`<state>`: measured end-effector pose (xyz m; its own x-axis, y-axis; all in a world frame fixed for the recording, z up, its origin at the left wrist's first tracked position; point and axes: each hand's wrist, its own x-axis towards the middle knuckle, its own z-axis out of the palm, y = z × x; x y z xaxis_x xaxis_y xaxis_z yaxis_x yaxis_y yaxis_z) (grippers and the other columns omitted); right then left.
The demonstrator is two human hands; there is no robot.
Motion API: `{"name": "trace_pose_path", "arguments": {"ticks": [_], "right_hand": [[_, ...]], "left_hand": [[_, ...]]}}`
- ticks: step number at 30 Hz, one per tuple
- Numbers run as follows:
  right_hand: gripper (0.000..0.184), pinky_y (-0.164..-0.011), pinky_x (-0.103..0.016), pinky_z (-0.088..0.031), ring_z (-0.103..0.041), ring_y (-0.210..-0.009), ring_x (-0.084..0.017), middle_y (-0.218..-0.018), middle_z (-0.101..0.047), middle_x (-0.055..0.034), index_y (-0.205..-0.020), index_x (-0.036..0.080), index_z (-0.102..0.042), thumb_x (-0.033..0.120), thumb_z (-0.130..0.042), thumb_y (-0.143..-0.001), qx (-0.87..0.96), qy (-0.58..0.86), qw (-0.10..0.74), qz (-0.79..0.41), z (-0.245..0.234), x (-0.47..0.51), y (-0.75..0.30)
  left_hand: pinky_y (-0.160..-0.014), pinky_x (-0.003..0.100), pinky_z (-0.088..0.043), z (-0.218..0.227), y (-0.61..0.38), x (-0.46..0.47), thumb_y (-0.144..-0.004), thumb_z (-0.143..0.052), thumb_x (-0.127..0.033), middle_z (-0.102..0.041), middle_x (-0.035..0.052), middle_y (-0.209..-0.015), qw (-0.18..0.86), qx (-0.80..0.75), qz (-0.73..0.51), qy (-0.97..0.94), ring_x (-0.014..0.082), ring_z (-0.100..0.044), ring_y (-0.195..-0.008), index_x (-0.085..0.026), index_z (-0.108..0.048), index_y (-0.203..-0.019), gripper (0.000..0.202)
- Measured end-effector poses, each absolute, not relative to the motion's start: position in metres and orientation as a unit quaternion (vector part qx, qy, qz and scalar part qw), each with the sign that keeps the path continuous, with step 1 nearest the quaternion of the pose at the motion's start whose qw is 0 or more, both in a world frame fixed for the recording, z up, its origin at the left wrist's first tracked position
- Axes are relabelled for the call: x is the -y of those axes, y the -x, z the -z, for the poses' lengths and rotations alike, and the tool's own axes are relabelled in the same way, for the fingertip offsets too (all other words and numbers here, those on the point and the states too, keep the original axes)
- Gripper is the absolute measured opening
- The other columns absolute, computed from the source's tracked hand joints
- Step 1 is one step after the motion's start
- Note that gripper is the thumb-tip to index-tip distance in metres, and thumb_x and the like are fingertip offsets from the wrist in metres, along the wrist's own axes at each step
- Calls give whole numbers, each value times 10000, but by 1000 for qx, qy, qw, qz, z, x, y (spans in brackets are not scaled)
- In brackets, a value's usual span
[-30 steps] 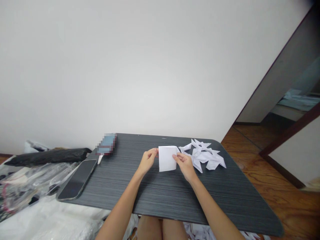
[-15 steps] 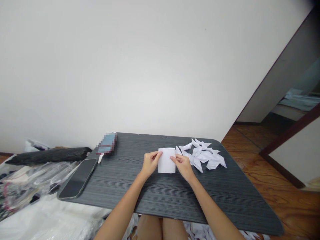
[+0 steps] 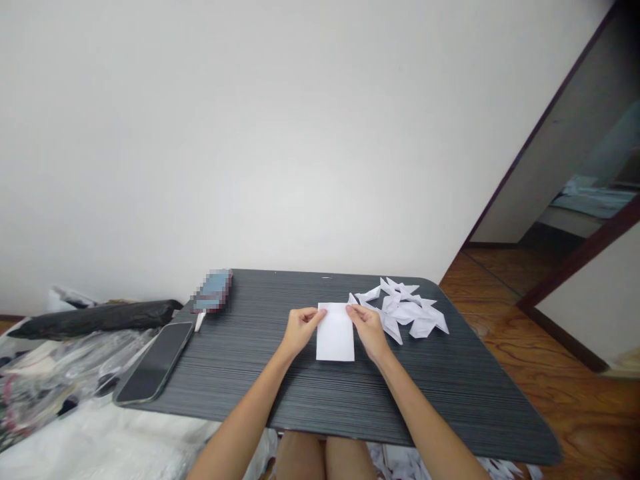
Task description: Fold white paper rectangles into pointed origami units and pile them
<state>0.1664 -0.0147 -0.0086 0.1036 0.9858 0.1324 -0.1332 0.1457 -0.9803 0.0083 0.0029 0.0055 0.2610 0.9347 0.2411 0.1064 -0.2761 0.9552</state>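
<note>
A small white sheet of paper (image 3: 335, 335) is held up over the dark table, its upper edge toward the wall. My left hand (image 3: 302, 328) pinches its upper left corner between thumb and fingers. At the upper right corner, my right hand (image 3: 369, 327) pinches it the same way. Just beyond my right hand lies a loose pile of folded white paper pieces (image 3: 404, 311), pointed in shape; part of the pile is hidden by that hand.
The dark, wood-grained table (image 3: 240, 373) stands against a white wall. On its left side lie a phone (image 3: 156, 363) and a blurred-out bluish item (image 3: 214, 291). Plastic bags (image 3: 115, 433) and a long black package (image 3: 95, 318) are left of the table. More paper scraps (image 3: 405, 461) show beneath it.
The paper has tilted so more of its face shows, and its lower edge is nearer me. My right hand's grip has moved up from the right side to the upper right corner.
</note>
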Motion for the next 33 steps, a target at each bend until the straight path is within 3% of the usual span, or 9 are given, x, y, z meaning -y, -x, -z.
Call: {"name": "trace_pose_path", "arguments": {"ticks": [5,9,16,22,28,33], "right_hand": [[357,-465,-231,-384,-519,-506,-130,-571,-612,-20,-732,124,-641,461,-530,-686,471,466,583,-470,9,14,-168],[385,-544,-279,-434,-564,-532,-162,-597,-633,-41,-792,117,-640,462,-594,-628,481,430,505,-573,11,13,-169],[371,-642,-345,-453,-604,-613,-204,-647,-654,-66,-707,101,-652,459,-601,-623,512,403,439,-618,11,17,-168],[335,-602,-326,-456,-598,-596,-205,-631,-651,-63,-677,102,-655,431,-606,-632,496,436,496,-564,10,14,-172],[341,-675,-336,-460,-611,-658,-194,-743,-666,-87,-847,104,-645,358,-647,-619,478,357,486,-639,6,15,-174],[334,-663,-338,-463,-610,-685,-205,-735,-666,-65,-833,120,-649,381,-635,-624,486,344,489,-638,5,16,-178]], "left_hand": [[-391,170,-228,-1,-9,-2,-728,-489,-402,-386,-38,-423,430,-407,-446,-671,46,-345,-402,-99,-488,-492,384],[-365,172,-258,3,-4,-5,-748,-463,-408,-450,-34,-397,413,-427,-455,-663,61,-405,-350,-111,-501,-526,372],[-380,165,-262,-2,2,-9,-718,-521,-376,-449,-32,-427,397,-419,-493,-650,54,-404,-400,-97,-529,-519,342],[-383,192,-369,-5,2,-9,-706,-541,-383,-575,8,-506,514,-378,-438,-633,99,-504,-398,-84,-592,-695,303],[-349,203,-379,-12,4,-5,-724,-526,-382,-591,23,-477,583,-338,-400,-621,150,-556,-387,-83,-578,-678,307],[-343,197,-379,-13,5,-5,-709,-549,-374,-582,24,-457,601,-325,-389,-618,144,-553,-378,-79,-579,-645,303]]}}
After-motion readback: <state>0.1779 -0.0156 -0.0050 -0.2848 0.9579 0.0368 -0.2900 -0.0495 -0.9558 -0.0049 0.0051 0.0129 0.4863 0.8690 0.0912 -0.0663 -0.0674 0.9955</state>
